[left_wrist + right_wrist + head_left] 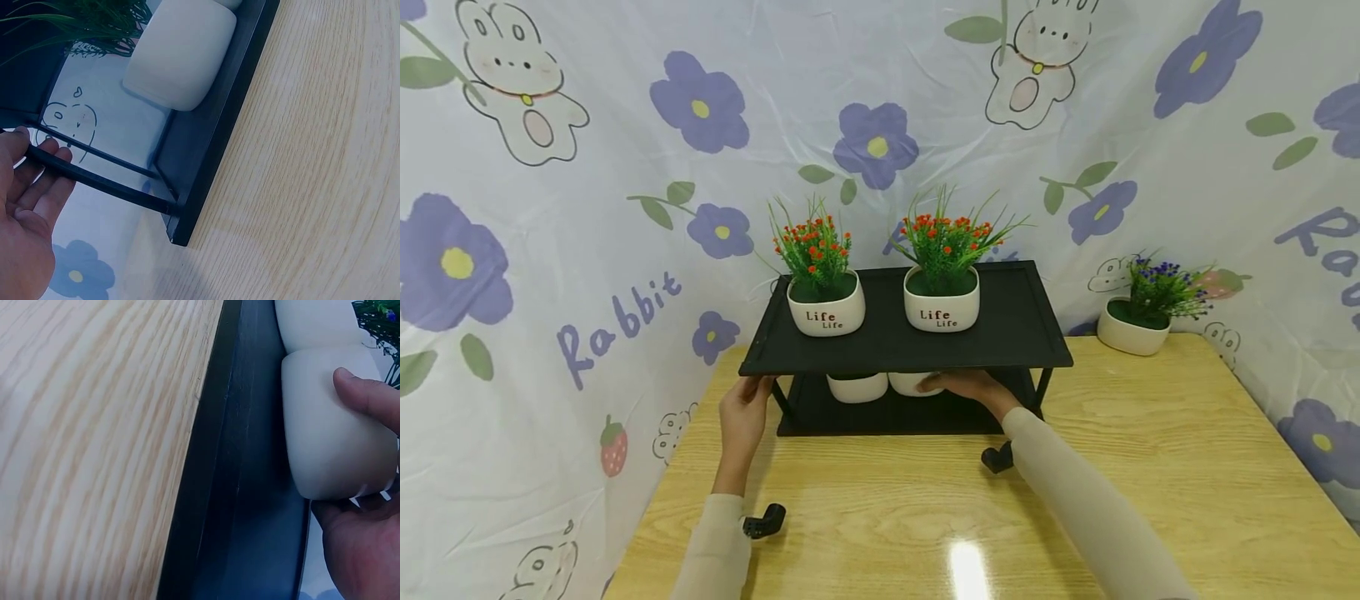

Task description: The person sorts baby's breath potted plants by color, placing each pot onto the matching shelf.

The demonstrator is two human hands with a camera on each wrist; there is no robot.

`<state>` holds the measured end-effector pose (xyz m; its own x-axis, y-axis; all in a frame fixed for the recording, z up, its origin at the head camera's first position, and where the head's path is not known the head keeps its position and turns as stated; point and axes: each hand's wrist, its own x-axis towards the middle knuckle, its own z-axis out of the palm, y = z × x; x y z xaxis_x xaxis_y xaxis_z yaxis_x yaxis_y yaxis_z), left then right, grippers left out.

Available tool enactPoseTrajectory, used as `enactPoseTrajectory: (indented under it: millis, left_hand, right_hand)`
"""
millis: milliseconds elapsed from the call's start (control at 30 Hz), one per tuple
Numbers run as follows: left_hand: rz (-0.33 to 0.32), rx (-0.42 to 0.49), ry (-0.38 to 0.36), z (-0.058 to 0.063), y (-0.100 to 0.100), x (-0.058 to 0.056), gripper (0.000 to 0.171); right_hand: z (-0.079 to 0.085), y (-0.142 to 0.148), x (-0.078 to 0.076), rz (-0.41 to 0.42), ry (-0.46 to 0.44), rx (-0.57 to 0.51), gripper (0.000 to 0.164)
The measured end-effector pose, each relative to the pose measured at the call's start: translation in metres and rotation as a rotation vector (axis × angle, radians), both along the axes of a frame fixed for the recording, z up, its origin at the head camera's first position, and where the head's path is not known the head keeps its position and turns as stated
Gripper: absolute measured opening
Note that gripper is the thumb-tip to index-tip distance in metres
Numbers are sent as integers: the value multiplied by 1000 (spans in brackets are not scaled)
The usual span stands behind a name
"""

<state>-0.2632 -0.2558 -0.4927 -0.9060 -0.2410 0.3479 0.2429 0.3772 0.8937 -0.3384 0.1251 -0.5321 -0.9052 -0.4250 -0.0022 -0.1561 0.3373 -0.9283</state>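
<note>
A black two-tier shelf (880, 353) stands on the table near the patterned cloth. My left hand (745, 421) holds the front left post (112, 187) close under the top board, thumb on one side and fingers on the other. Reaching under the top board, my right hand (972, 386) grips a white flower pot (325, 431) on the lower board (887, 425). Its thumb (359, 394) presses the pot's front, with the fingers partly hidden at the side. Another white pot (857, 389) sits directly left of it. In the head view the top board hides both lower plants.
Two white "Life" pots with red flowers, a left one (826, 317) and a right one (942, 310), stand on the top board. A white pot with blue flowers (1133, 333) is at the table's back right. Cloth (625, 250) hangs behind and at the left of the wooden table (1150, 450).
</note>
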Motion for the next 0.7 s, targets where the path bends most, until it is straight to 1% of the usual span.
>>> enactPoseTrajectory:
  millis: [200,367,433,567,633,700]
  left_hand:
    - [-6,-18,-6,0,0,2,36]
    - [-1,-12,-20,0,-1,0,35]
    - [4,-3,-26,-4,-3,-4,35]
    - [12,-15,-19,-18,-10,-13,35]
    - [10,-10,-10,-23,-13,-16,35]
    - [4,-4,1,-26,-15,-18,35]
  right_hand:
    - [-1,-3,-3,39,-38,-28,74]
    - [-2,-9,-6,70,-28,-31,75]
    - [-3,-11,-7,63,-18,-21,74]
    - [-3,-15,-8,52,-21,8,74]
    - [-3,-17,-7,39,-41,35,74]
    - [-2,-17,-6,20,-62,72,74]
